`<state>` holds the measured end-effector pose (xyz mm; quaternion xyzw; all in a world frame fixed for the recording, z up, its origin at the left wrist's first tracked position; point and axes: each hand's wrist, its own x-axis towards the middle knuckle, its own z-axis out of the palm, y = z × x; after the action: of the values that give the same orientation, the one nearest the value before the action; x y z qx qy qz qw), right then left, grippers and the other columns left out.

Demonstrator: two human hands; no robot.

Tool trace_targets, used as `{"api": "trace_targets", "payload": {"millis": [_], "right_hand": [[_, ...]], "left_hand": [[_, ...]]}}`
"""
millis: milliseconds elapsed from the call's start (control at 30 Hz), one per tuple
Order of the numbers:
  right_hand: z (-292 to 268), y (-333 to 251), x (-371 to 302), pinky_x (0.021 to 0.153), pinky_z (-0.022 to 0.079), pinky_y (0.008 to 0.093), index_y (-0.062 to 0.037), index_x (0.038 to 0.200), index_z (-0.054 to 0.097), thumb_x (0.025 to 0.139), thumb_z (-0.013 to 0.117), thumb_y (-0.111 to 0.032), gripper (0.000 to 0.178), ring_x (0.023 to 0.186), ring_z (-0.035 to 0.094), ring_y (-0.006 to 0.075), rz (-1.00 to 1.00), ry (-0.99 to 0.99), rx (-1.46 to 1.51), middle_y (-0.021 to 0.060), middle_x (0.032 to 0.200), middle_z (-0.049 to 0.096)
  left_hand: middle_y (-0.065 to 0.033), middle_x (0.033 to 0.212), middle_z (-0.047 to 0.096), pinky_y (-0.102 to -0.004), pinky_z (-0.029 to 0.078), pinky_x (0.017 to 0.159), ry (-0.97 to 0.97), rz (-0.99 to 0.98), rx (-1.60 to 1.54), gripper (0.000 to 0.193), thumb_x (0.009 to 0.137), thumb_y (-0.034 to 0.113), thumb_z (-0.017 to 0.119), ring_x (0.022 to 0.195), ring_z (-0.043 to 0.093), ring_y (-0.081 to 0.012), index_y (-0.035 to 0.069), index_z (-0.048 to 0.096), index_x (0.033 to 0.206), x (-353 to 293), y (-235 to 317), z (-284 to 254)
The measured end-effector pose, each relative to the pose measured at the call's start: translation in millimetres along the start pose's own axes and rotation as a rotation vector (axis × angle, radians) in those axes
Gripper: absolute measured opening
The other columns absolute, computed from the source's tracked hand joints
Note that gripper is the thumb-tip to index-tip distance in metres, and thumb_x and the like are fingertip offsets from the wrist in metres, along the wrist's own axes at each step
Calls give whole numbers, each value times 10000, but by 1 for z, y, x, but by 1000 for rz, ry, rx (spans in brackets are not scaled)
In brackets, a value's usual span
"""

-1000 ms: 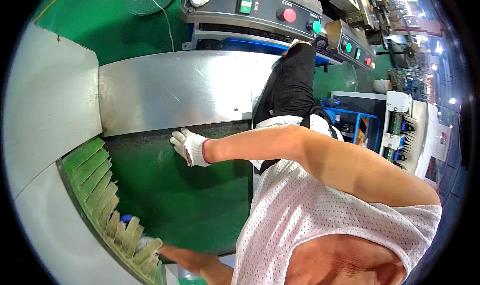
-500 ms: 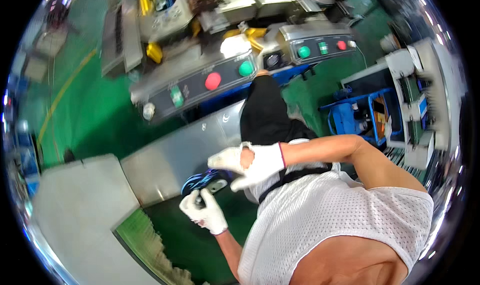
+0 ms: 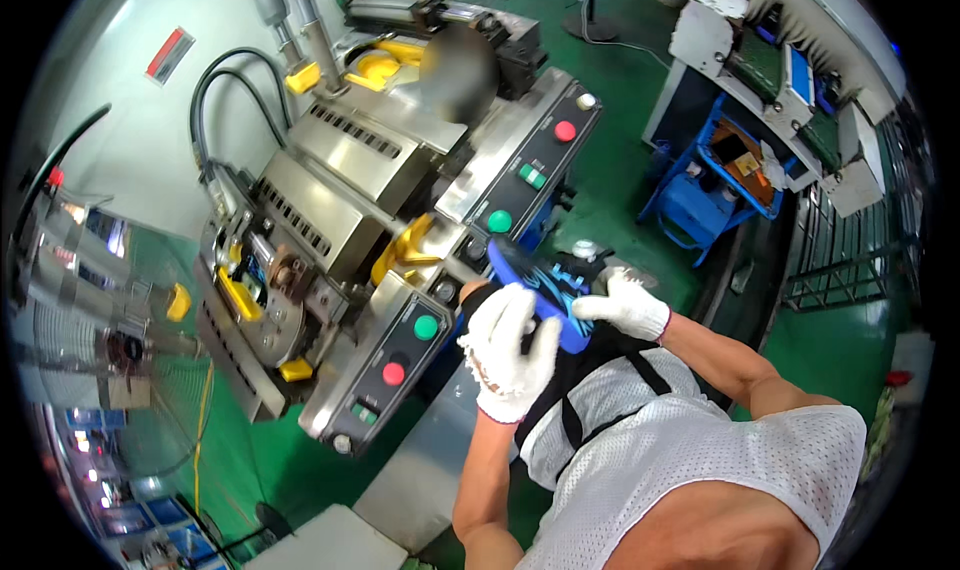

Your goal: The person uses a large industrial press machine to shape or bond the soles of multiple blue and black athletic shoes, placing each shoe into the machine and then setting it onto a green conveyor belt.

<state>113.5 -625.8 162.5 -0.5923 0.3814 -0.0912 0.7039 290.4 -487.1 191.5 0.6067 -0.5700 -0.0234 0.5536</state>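
A blue and black shoe (image 3: 568, 288) with light-blue markings is held slantwise above my lap, its bright blue sole edge facing left. At its near right end, my gloved right hand (image 3: 632, 308) is closed on it, thumb on top; its other fingers are partly hidden. My gloved left hand (image 3: 510, 350) is against the sole edge, thumb and fingers apart with a gap between them. Just beyond the shoe stands a metal machine (image 3: 340, 185) with yellow pads. Its near control panels carry a green button (image 3: 426, 327) and a red button (image 3: 393, 373).
A second panel has another green button (image 3: 499, 221) and red button (image 3: 565, 132). On the right are a blue cart (image 3: 705, 210) and a bench with brushes (image 3: 775, 65). A grey metal surface (image 3: 425, 460) lies below left, above green floor (image 3: 625, 45).
My view has swung toward the machine. Both hands and the shoe have risen from low over the grey surface to in front of the panels, and my right hand now grips the shoe's near end.
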Motion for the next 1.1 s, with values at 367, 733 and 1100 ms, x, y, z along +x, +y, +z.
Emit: {"api": "trace_targets", "payload": {"millis": [367,733,1100], "right_hand": [[-83,-191,219,963,526,366,81,1332,594,854,775,-544,808,1060,662,234,-543,448,-418,199,1194,695],[32,-257,541,945,578,418,-64,1186,755,814,656,-455,548,1122,721,312,-698,423,-1334,174,1228,741],[43,-271,445,963,551,444,86,1294,621,939,583,-466,658,1123,702,378,-394,228,-1371,282,1223,699]], "left_hand": [[-184,1042,711,-443,575,787,-232,-372,180,231,904,146,776,887,706,-365,40,713,1099,-81,-151,60],[-172,1026,717,-406,557,640,-239,-522,104,300,873,175,799,679,679,-285,59,725,1140,-81,-180,53],[-169,1021,716,-460,587,716,-225,-534,53,285,896,184,779,833,716,-377,64,702,1143,-79,-181,41]]}}
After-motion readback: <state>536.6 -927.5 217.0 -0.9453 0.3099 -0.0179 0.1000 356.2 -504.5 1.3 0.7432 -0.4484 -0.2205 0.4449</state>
